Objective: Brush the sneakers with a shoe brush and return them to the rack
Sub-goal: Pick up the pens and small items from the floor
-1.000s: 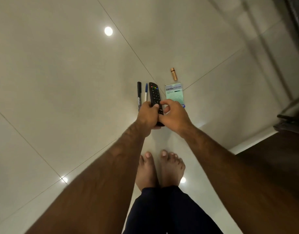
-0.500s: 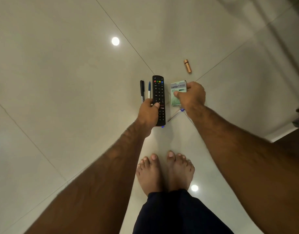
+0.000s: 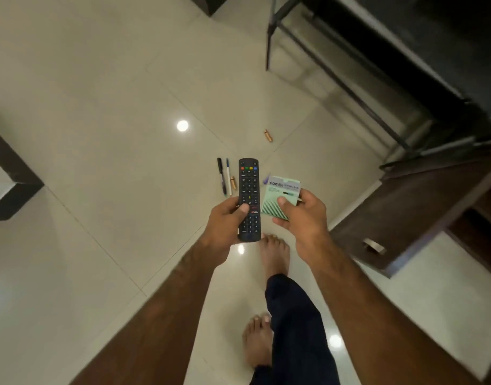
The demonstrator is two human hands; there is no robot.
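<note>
Head view, the only one. Person stands barefoot on a glossy tiled floor [image 3: 99,134], looking down.

Left hand [image 3: 224,220] grips a black TV remote [image 3: 249,187]; its fingers [image 3: 243,209] curl round the lower half, thumb on the keys. Right hand [image 3: 305,218] pinches a pale green box [image 3: 280,195], thumb on the face and the other fingers behind it. Both items are lifted clear of the floor.

On the floor past the hands: a black pen [image 3: 221,176] and a white pen [image 3: 228,176] side by side, a small copper tube [image 3: 233,182] just beside them, and a second copper tube [image 3: 268,135] further off. Dark wooden cabinet [image 3: 405,212] with a metal handle at right, black metal frame [image 3: 336,73] behind it.

Step, as a judgement: no brushing under way. Sneakers, shoe brush and rack are nowhere in frame, so this reads as off-task clutter pickup or clearing. The next move calls for setting remote and box down somewhere, freeing both hands, then finding the rack and brush.

Writing: the box reads "camlin" in large letters; the smaller line beside it ends in "LEAD", the rest is too small. The remote has a red, green, yellow and blue button row on top, and a red-and-white logo key near the thumb that can't be read.
</note>
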